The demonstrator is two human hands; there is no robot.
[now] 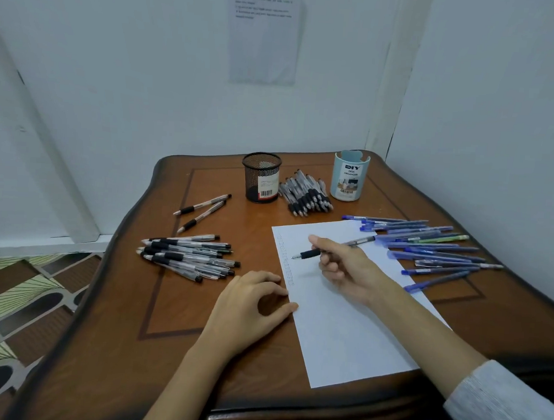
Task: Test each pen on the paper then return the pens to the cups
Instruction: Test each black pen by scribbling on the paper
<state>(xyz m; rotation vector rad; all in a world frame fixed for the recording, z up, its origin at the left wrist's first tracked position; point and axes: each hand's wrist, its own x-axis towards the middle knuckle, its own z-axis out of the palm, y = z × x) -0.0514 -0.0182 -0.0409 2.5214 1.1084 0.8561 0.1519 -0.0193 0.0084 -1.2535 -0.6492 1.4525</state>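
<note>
The right hand (pixel 347 266) leads back along an uncovered forearm to a pale grey sleeve (pixel 503 408). The sleeve is a soft knit with fine ribbing running along its length, loose on the arm, and its cuff edge ends partway up the forearm. The left hand (pixel 250 302) and left forearm (pixel 187 376) are uncovered down to the bottom of the view.

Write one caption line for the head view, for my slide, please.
Right hand holds a pen over the paper; left hand rests at its edge; mesh cup and blue cup stand beyond.
</note>
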